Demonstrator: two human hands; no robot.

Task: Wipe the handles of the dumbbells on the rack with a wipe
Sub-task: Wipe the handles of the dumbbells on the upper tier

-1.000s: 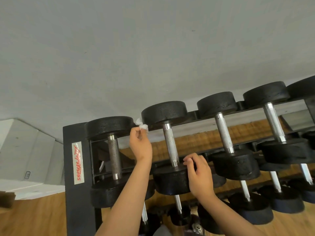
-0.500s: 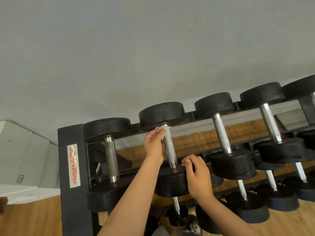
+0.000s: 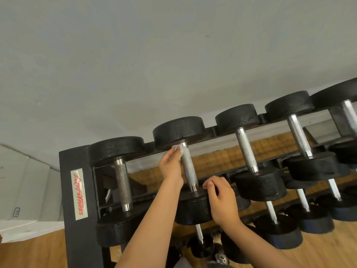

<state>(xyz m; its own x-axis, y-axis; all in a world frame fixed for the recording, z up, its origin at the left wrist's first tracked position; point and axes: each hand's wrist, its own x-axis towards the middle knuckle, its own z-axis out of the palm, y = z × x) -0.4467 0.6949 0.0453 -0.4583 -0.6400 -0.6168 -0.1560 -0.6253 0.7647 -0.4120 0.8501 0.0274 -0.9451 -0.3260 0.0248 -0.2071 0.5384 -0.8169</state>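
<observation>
On top tier of black rack point(image 3: 77, 171), 2nd dumbbell point(image 3: 178, 130) from left. Handle point(image 3: 190, 171): best wrapped fully, dragged end to end with a twist to clean the knurling. Right hand point(image 3: 222, 198) rests on near weight, fingers loosely curled; grip unclear. Left hand point(image 3: 171, 167) pinches wipe point(image 3: 178, 149), small, white, crumpled, against handle's far end.

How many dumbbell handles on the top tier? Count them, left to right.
5. Leftmost handle beside the rack post; second handle, where the left hand holds the wipe; third handle; fourth handle; fifth handle, cut off at the right edge. More may lie beyond it.
</observation>
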